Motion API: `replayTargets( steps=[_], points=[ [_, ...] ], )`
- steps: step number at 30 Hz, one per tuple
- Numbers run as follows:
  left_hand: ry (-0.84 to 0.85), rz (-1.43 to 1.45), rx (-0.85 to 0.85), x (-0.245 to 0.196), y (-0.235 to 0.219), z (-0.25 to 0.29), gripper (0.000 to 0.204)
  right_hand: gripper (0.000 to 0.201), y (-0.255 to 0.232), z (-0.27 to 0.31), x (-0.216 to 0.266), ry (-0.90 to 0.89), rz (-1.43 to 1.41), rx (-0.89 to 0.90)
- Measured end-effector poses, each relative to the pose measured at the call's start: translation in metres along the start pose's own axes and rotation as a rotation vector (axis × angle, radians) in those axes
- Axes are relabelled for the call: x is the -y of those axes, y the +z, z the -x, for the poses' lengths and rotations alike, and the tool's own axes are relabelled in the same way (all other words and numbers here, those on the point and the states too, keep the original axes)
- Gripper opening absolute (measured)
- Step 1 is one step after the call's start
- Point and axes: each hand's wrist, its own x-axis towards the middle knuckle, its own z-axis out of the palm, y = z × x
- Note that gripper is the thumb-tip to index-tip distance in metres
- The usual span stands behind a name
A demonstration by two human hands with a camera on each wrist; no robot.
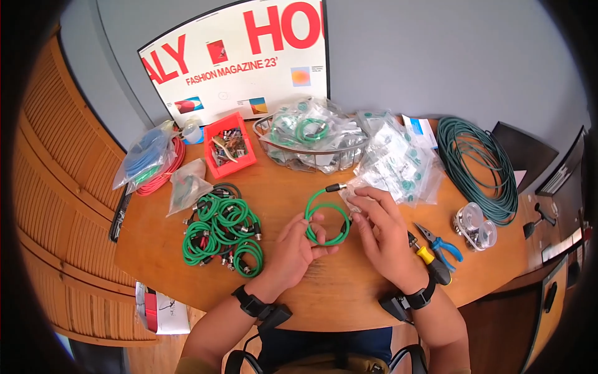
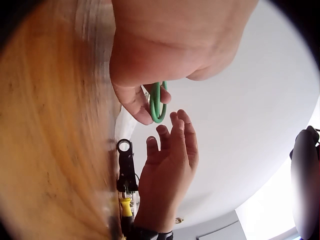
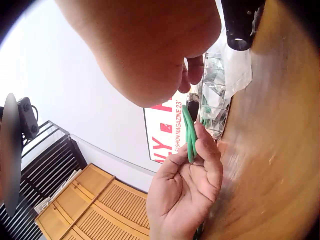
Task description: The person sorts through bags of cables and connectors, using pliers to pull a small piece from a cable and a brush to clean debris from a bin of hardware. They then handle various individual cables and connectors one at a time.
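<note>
In the head view my left hand [image 1: 299,249] grips a small coil of green cable [image 1: 328,243] between thumb and fingers, above the front middle of the table. A black connector [image 1: 335,187] with a metal tip ends the cable at the top of the coil. My right hand [image 1: 383,234] hovers at the coil's right side, thumb and fingers loosely bent. The left wrist view has the right hand's fingers spread, a short gap from the coil [image 2: 156,107]. The right wrist view has its fingertips just over the black connector [image 3: 193,107].
Left of the hands lies a pile of coiled green cables [image 1: 218,227]. Behind stand a red bin [image 1: 233,163] and a wire basket [image 1: 311,156] of bagged parts. Clear bags [image 1: 398,159], a dark green cable coil [image 1: 479,168], pliers [image 1: 447,249] and a yellow-black screwdriver [image 1: 436,267] lie right.
</note>
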Motion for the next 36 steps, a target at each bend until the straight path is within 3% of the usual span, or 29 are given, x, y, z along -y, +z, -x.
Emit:
replayTargets(
  steps=[1,3,10,12,23,25,27,36],
  points=[
    [-0.016,-0.052,0.004,0.001,0.001,0.001,0.033,0.034,0.000,-0.001,-0.002,0.010,0.001,-0.005],
    [-0.035,-0.089,0.025,0.002,0.005,0.004,0.031,0.032,0.002,-0.003,-0.005,-0.151,0.171,-0.017],
    [0.057,-0.154,0.052,0.005,0.001,0.003,0.027,0.030,-0.001,-0.001,-0.005,0.016,0.003,0.085],
    [0.071,-0.128,0.050,0.003,0.000,0.003,0.026,0.033,-0.008,-0.005,0.007,0.358,-0.113,0.327],
    [0.074,-0.129,0.052,0.001,0.011,0.003,0.037,0.031,0.008,0.007,-0.026,0.378,-0.434,0.262],
    [0.104,-0.117,-0.020,-0.001,0.017,0.006,0.036,0.030,0.007,0.006,-0.026,0.386,-0.488,0.260],
    [0.096,-0.117,0.005,0.000,0.012,0.004,0.036,0.029,0.005,0.005,-0.023,0.488,-0.580,0.283],
    [0.041,-0.090,0.025,-0.004,0.009,0.005,0.041,0.034,0.005,0.007,-0.022,0.528,-0.808,0.358]
  ],
)
